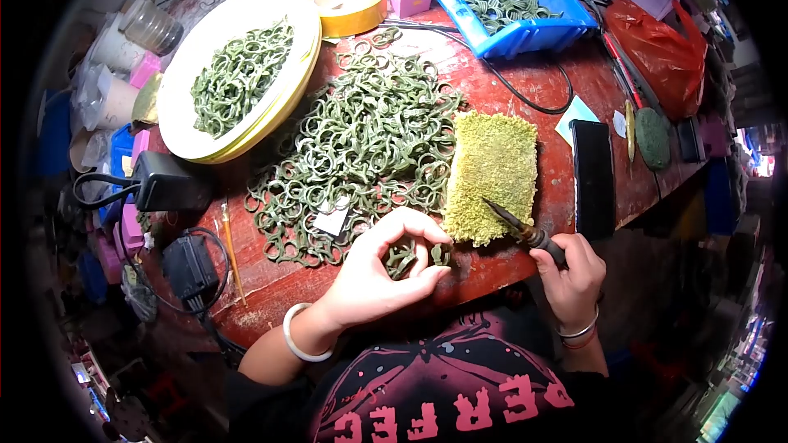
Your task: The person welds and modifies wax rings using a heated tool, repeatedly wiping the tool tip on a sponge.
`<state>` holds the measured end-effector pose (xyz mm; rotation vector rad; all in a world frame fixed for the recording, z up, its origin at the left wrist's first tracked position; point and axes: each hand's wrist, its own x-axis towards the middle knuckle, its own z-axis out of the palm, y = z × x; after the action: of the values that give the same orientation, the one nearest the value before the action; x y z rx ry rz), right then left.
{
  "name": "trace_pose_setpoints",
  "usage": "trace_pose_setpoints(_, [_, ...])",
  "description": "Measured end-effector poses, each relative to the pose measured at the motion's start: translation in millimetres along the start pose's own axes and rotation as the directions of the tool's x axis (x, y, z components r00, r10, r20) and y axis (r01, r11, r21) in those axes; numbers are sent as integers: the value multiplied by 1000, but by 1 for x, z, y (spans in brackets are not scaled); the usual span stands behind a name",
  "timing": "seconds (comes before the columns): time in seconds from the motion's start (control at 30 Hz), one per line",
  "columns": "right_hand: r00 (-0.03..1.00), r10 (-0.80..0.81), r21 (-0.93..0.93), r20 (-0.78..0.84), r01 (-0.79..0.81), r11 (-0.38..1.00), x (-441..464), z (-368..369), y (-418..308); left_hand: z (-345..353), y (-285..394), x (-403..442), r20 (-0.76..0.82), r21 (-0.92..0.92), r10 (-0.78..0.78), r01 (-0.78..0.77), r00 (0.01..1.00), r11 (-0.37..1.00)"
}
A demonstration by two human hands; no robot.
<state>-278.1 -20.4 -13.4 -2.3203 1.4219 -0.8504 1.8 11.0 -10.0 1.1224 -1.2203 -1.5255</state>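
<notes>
My left hand (pixel 386 267) is closed, with a small green ring (pixel 442 254) pinched at its fingertips. More green shows inside the curl of the fingers; whether it is held or lies behind them I cannot tell. My right hand (pixel 570 279) grips a soldering-iron-like pen (pixel 533 235) by its dark handle. The pen's dark pointed tip is over the front part of a fuzzy yellow-green sponge (pixel 492 164); contact is unclear. Beyond my left hand spreads a large heap of green rings (pixel 369 131), with a small white tag (pixel 332 217) on it.
Stacked pale plates (pixel 176 107) at the left carry more rings, as does a blue bin (pixel 525 43) at the back. A black phone (pixel 593 180) lies right of the sponge. Black adapters (pixel 171 180), a tape roll (pixel 351 8) and a red bag (pixel 661 57) surround the red tabletop (pixel 484 275).
</notes>
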Motion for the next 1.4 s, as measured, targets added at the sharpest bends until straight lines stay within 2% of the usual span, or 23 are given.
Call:
trace_pose_setpoints(0.07, [997,82,27,7,-82,996,-3,-3,-4,4,0,-1,-62,90,86,-80,994,993])
trace_pose_setpoints(0.2, [999,44,26,24,-45,999,-2,3,-1,5,-11,0,-58,270,253,-229,966,935])
trace_pose_setpoints(0.37, [995,98,65,24,-100,993,-3,2,-2,5,-16,2,-63,353,330,-288,942,890])
trace_pose_setpoints(0.5, [999,53,35,10,-53,998,-3,5,0,4,-13,1,-83,320,301,-261,950,911])
trace_pose_setpoints(0.57, [996,88,134,29,-91,987,-3,2,-3,3,-6,-1,-74,159,90,-77,993,984])
trace_pose_setpoints(0.6, [995,92,131,25,-95,987,-4,3,-4,0,-10,8,-6,40,177,-177,984,983])
trace_pose_setpoints(0.63, [998,53,167,45,-60,984,-4,4,-6,-3,-6,4,26,-219,-101,104,995,970])
trace_pose_setpoints(0.67, [998,12,204,65,-25,979,-3,5,-8,-5,3,1,125,-443,-355,372,927,816])
trace_pose_setpoints(0.8, [997,-18,318,69,-5,948,-8,17,-12,-12,0,5,191,-578,-339,384,921,720])
trace_pose_setpoints(0.9, [996,-43,274,78,20,961,-9,18,-10,-13,-4,5,216,-634,-318,380,923,674])
trace_pose_setpoints(1.4, [991,-87,221,100,63,973,-8,17,-11,-14,-5,4,207,-620,-336,389,919,681])
